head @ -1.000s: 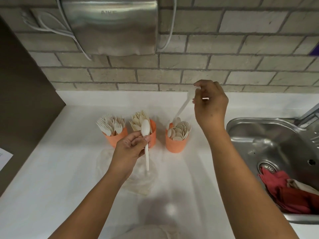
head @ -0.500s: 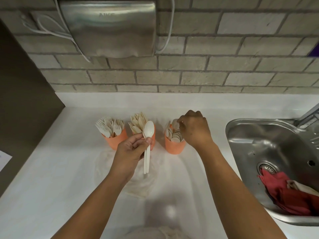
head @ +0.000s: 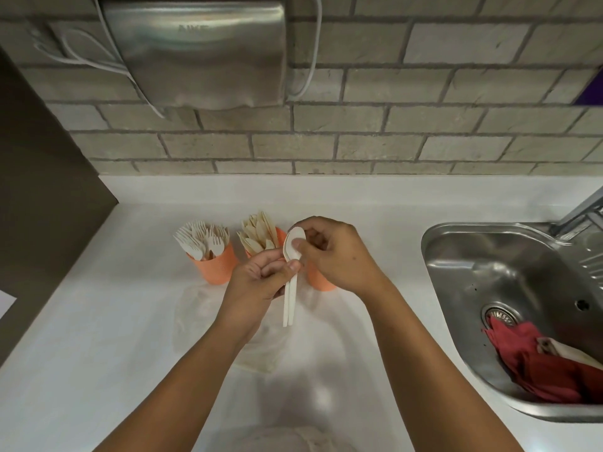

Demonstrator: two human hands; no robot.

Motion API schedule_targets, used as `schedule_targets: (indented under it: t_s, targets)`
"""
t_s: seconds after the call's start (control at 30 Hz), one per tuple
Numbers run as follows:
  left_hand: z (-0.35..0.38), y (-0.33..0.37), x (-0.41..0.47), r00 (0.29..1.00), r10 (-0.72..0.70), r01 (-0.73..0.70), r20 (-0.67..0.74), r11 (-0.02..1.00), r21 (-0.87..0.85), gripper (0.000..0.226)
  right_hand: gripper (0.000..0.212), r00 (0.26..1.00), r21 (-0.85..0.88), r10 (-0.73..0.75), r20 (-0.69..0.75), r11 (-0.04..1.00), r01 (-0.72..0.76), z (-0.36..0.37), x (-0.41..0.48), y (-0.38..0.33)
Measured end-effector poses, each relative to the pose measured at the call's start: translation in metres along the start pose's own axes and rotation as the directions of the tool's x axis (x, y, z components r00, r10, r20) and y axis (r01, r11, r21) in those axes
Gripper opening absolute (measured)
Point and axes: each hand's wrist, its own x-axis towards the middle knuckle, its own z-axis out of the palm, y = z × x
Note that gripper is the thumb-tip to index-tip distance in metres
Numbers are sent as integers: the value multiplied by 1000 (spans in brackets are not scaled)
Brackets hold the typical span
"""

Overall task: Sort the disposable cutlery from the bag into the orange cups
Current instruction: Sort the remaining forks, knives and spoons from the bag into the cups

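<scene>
Three orange cups stand in a row on the white counter. The left cup [head: 216,266] holds forks, the middle cup [head: 280,234] holds knives, and the right cup [head: 321,281] is mostly hidden behind my right hand. My left hand [head: 257,285] grips two white spoons [head: 290,295] by their necks, handles hanging down. My right hand [head: 336,254] pinches the bowl of the top spoon with thumb and fingers. A clear plastic bag [head: 208,321] lies flat on the counter under my hands.
A steel sink [head: 463,256] sits at the right with red cloths [head: 548,367] over its drain. A metal hand dryer [head: 195,50] hangs on the brick wall above. A dark panel [head: 42,190] borders the counter on the left.
My right hand put a spoon into the right cup, then moved left and took hold of the spoon bowl held in my left hand. My left hand rose slightly.
</scene>
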Motion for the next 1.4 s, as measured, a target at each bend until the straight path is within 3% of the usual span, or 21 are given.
schedule_targets:
  t_s: [0.13, 0.23, 0.3, 0.4, 0.47, 0.53, 0.77, 0.87, 1.0, 1.07, 1.13, 1.2, 1.3, 1.4]
  targets:
    - [-2, 1, -1, 999, -6, 4, -48, 999, -34, 29, 19, 993, 181, 57, -100, 983, -38, -4, 6, 0]
    - [-6, 1, -2, 996, -6, 3, -87, 999, -32, 27, 27, 951, 220, 93, -294, 975, -27, -20, 15, -6]
    - [-7, 1, -2, 995, -3, 2, -104, 1000, -10, 21, 31, 897, 150, 19, -442, 987, 53, -36, 20, -8]
    - [-9, -1, -4, 993, 5, -3, -120, 1000, 13, 19, 30, 785, -168, -240, -571, 970, 174, -55, 25, -5]
    - [-8, -3, -4, 993, 8, -5, -121, 1000, 20, 19, 27, 756, -326, -346, -556, 927, 185, -59, 27, 3]
    - [-8, -4, -3, 993, 12, -9, -114, 1000, 23, 19, 24, 789, -393, -360, -498, 905, 165, -56, 28, 15]
    - [-10, -7, -1, 993, 23, -18, -115, 999, 41, 18, 24, 924, -490, -259, -280, 867, 94, -19, 15, 65]
    - [-11, -8, -1, 992, 27, -21, -119, 999, 50, 16, 21, 974, -620, -187, -129, 782, 68, -8, 12, 78]
    - [-11, -11, 1, 992, 16, -9, -128, 998, 62, 15, 29, 963, -694, -207, -172, 719, 30, -8, 11, 76]
    - [-11, -12, 2, 991, 15, -5, -134, 998, 70, 16, 33, 958, -639, -210, -194, 768, 39, -10, 10, 64]
    - [-11, -13, 3, 992, 21, -11, -128, 997, 77, 16, 33, 963, -462, -161, -216, 885, 45, -12, 7, 44]
    - [-9, -13, 4, 994, 35, -25, -101, 995, 95, 15, 33, 984, -250, -107, -142, 966, 69, -11, 3, 21]
    - [-6, -13, 5, 997, 60, -55, -38, 991, 122, 12, 24, 985, -155, -164, 47, 973, 169, 2, -2, 1]
    - [-5, -13, 5, 997, 69, -65, -33, 990, 122, 8, 16, 984, -148, -178, -29, 974, 172, 9, 0, 2]
